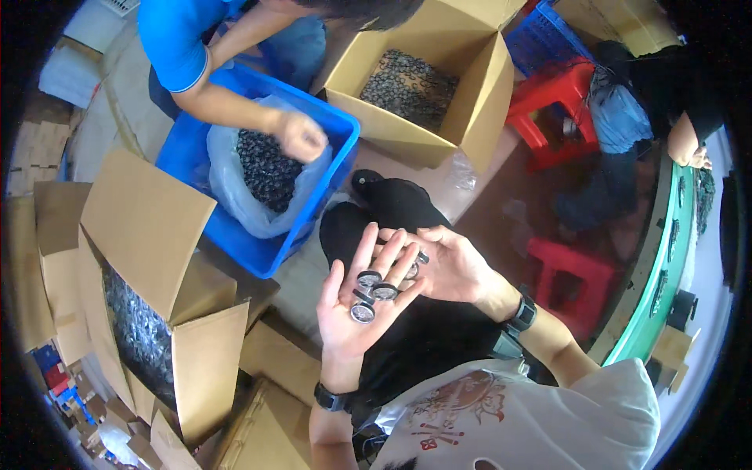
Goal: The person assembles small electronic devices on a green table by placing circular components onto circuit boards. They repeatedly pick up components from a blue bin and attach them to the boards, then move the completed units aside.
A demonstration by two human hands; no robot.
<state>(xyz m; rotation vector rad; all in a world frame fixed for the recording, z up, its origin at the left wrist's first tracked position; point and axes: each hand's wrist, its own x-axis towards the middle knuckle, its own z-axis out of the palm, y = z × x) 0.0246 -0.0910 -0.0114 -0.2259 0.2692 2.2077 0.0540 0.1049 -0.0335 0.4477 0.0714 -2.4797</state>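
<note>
Small wheels (363,313), dark-rimmed with pale spoked centres, lie loose in the person's hands above the black trousers (403,207). Most rest on the palm and finger bases of the left hand (351,317), which is turned up and unclenched, pinching nothing; the flat cupping probably stops such round pieces from rolling off and lets their faces be seen. The right hand (462,270) is also palm up and relaxed, set against the left fingers, perhaps to close off that side. One or two further pieces lie where the hands meet; I cannot tell which hand bears them.

Ahead and to the left stands a blue tub (321,117) with a clear plastic bag (227,176) inside it, full of dark small parts (270,168); the lining likely holds them together. A co-worker's hand (301,137) hangs over the bag with its fingers curled, and whether it grips anything is unclear. Beside the tub, a cardboard box (415,145) has its flaps up and dark ring-like pieces (411,82) across its bottom. Nearer on the left, another carton (207,372) holds shiny, plastic-wrapped contents (141,329).

To the right are red stools (576,286) and a long green-topped counter (646,317) with dark pieces (659,291) spaced along it, perhaps to stay separate. Another co-worker's hand (689,149) rests at its far end.
</note>
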